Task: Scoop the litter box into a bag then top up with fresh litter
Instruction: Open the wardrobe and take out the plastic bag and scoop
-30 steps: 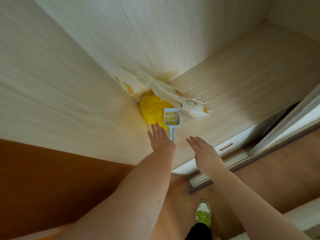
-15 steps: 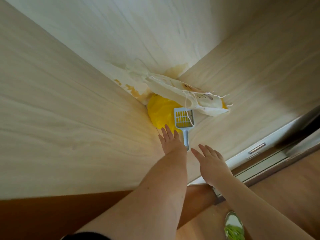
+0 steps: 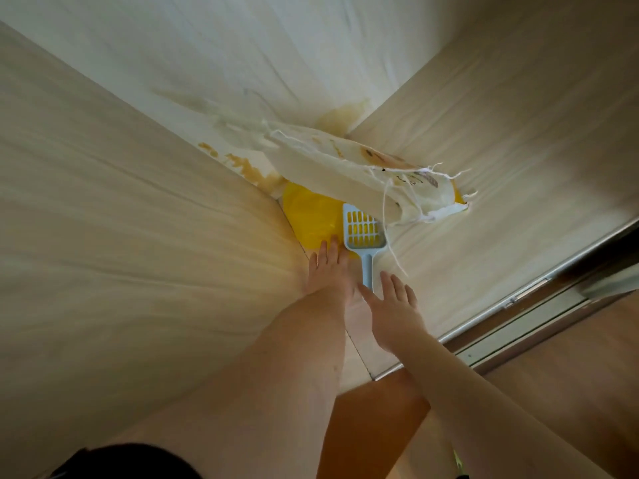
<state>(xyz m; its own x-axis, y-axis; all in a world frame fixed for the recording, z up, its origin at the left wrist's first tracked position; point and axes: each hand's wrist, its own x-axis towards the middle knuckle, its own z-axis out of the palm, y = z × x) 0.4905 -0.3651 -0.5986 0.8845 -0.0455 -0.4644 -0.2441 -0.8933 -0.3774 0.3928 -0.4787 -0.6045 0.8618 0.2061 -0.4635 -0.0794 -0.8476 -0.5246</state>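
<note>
Left hand [image 3: 328,267] is extended forward, fingers straight and flat, tips laid on yellow bag [image 3: 311,216]. Blue litter scoop [image 3: 363,238] is seen just beside it, handle between both hands. Right hand [image 3: 394,305] is spread open, nothing gripped. White litter sack [image 3: 345,171] is slumped above the scoop.

1 scoop [image 3: 363,236]; 1 sack [image 3: 349,174]; 2 hands [image 3: 328,271]

Pale wood-grain cabinet panels [image 3: 121,236] — metal sliding-door track [image 3: 518,305] beside brown floor [image 3: 570,375]
</note>
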